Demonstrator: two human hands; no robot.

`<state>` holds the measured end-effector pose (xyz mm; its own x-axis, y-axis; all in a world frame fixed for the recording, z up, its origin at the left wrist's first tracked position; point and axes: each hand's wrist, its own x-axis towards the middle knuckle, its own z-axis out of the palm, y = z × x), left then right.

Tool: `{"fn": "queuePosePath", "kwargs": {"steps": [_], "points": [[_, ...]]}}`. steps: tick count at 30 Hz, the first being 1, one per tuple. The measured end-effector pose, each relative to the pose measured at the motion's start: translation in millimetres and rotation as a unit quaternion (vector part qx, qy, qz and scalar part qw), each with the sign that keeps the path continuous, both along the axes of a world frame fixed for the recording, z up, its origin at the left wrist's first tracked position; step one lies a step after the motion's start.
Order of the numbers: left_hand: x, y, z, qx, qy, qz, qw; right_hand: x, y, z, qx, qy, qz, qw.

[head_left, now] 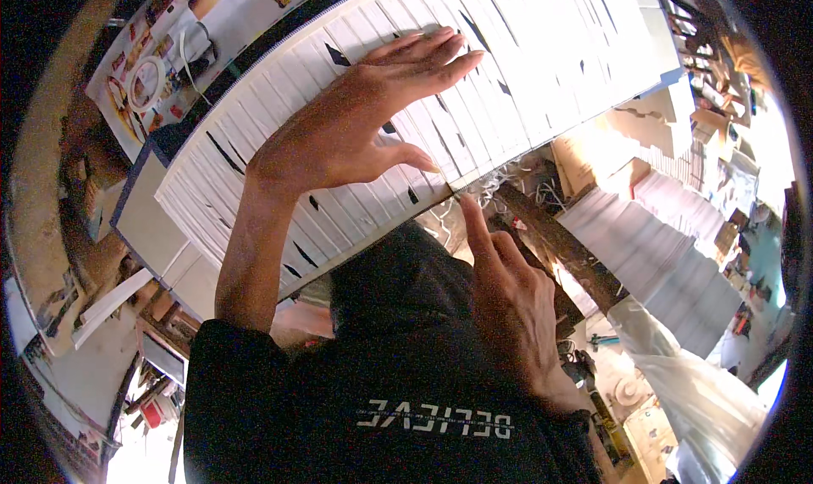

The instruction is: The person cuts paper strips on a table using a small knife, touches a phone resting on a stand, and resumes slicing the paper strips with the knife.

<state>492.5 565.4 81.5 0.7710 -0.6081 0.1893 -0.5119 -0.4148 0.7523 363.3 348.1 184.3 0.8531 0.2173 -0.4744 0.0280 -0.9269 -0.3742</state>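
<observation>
A wide white ribbed block (533, 69), made of many narrow paper-like strips side by side with dark slivers between them, slants across the upper middle. My left hand (364, 111) lies flat over it, fingers stretched towards the right and thumb spread down to the near edge. Just below that edge is my right hand (512, 289); its index finger points up to the edge close to my left thumb, while its other fingers are curled. A thin dark line shows at this fingertip, but what the curled fingers hold, if anything, is hidden.
Grey-blue boards (140, 196) stick out at the block's left end. White shreds (500, 183) hang under its near edge. Tall paper stacks (660, 238) stand at the right, near a clear plastic sheet (686, 374). A tape roll (146, 84) lies on a printed sheet at the upper left.
</observation>
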Motion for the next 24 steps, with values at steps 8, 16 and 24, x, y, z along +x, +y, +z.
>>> {"fn": "queuePosePath", "kwargs": {"steps": [8, 16, 24], "points": [[-0.3, 0.1, -0.9, 0.005, -0.002, -0.003, 1.000, 2.4, 3.2, -4.6, -0.041, -0.001, 0.019, 0.999], [-2.9, -0.1, -1.9, -0.020, 0.010, 0.005, 1.000, -11.1, -17.5, 16.3, -0.130, 0.103, 0.028, 0.986], [1.0, 13.0, -3.0, -0.043, 0.015, 0.020, 0.999, -21.5, -0.9, 15.5, 0.076, -0.038, -0.085, 0.993]]}}
